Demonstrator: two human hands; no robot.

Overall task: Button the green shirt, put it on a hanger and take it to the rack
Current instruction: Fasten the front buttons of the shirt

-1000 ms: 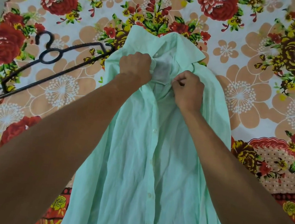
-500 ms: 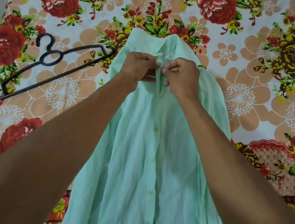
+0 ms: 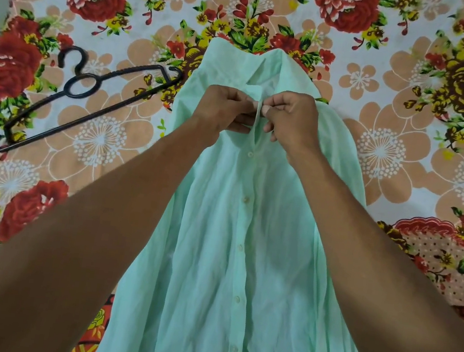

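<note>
Upper centre: left hand (image 3: 225,109) and right hand (image 3: 289,121), apart a second ago, now meet below collar (image 3: 269,67) of green shirt (image 3: 238,251), each grip pinching placket (image 3: 257,119); top button underway; hanger (image 3: 85,107) idle, left.

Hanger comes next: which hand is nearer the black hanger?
Left. The left hand pinches the green shirt near its collar, right of the black hanger; the right hand pinches it farther right.

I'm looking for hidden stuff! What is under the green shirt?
The flowered sheet shows all round the green shirt, so it likely runs beneath. The black hanger has one end reaching the shirt's edge. Anything else under the cloth is covered.
</note>
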